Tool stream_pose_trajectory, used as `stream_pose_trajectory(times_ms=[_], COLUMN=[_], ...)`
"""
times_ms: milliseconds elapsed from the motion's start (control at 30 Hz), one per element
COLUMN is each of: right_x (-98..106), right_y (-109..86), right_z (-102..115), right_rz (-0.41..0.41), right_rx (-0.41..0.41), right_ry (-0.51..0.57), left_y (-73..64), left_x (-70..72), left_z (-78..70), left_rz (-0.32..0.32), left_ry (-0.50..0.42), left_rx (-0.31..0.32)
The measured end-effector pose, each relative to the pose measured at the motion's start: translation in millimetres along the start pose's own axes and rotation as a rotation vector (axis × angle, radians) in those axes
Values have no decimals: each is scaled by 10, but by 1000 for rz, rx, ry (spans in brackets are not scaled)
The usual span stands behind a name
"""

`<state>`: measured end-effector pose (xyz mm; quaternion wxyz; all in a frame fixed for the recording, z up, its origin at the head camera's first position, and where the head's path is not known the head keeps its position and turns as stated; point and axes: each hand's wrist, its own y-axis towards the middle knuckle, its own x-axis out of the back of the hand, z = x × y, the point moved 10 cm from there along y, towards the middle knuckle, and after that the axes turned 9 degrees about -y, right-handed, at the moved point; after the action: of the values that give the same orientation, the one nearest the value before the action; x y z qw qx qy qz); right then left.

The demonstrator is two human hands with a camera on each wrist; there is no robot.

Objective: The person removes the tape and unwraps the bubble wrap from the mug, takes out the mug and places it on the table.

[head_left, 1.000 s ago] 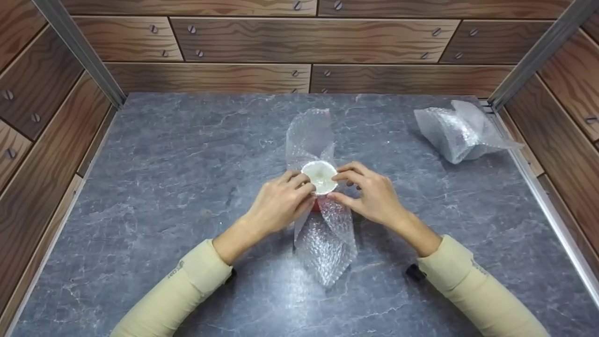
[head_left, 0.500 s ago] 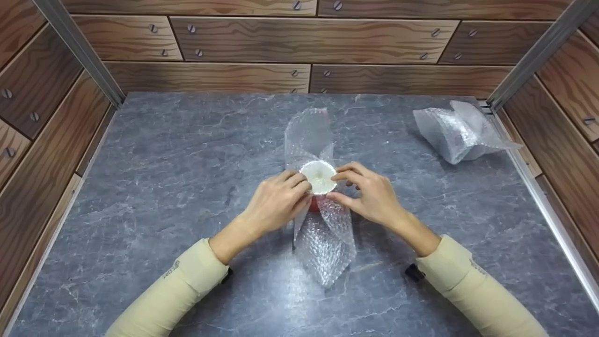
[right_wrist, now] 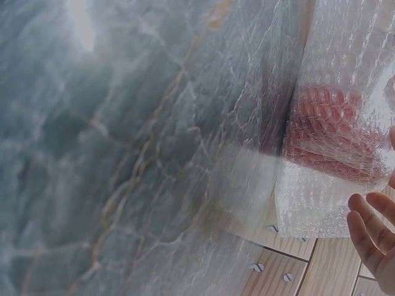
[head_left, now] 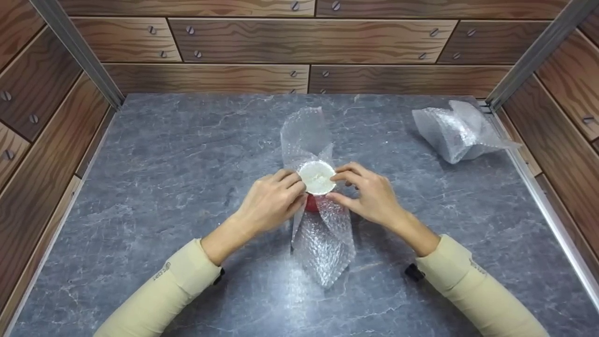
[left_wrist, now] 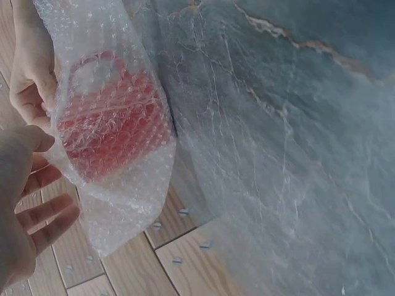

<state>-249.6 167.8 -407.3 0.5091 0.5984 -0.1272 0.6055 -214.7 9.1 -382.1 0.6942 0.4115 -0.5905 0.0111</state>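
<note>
A red mug with a handle stands upright inside bubble wrap, whose tails spread far and near on the table. From above, its round whitish mouth faces up, and some wrap seems to lie over it. My left hand curls its fingers at the left of the rim and pinches the wrap there. With index finger and thumb, my right hand grips the wrap at the right of the rim. In the right wrist view the right hand's other fingers are loosely stretched beside the wrap. The left fingertips are partly hidden.
Another bubble-wrapped bundle lies at the table's far right corner, its content unclear. The grey marbled table is bounded by wood-patterned walls and metal posts.
My left hand has drawn slightly left, its fingers moving from over the mouth to the rim. The mouth looks flatter and whiter now. My right hand has stayed nearly still.
</note>
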Motion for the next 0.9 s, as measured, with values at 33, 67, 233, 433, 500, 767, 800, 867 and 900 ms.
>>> stream_pose_trajectory(times_ms=[33, 67, 233, 433, 500, 767, 800, 867, 900], right_x=[1, 3, 21, 24, 22, 22, 20, 20, 19], right_y=[0, -1, -5, -3, -1, 1, 1, 0, -2], right_z=[2, 3, 11, 26, 29, 25, 24, 26, 25], right_rz=[0, -1, -16, -32, -32, -34, -33, -33, -33], right_rx=[2, 3, 23, 46, 49, 50, 50, 51, 51], right_ry=[-2, -6, -30, -54, -53, -52, -52, -53, -53], left_y=[-4, -7, -26, -71, -92, -195, -208, -237, -251], left_x=[4, 9, 28, 69, 87, 129, 138, 150, 152], left_z=[3, 4, 16, 32, 36, 110, 127, 162, 180], left_rz=[4, 8, 19, 11, 3, -7, -10, -17, -20], left_ry=[7, 13, 6, 9, 3, -30, -41, -68, -82], left_rx=[-1, -3, -10, -27, -37, -30, -22, 1, 14])
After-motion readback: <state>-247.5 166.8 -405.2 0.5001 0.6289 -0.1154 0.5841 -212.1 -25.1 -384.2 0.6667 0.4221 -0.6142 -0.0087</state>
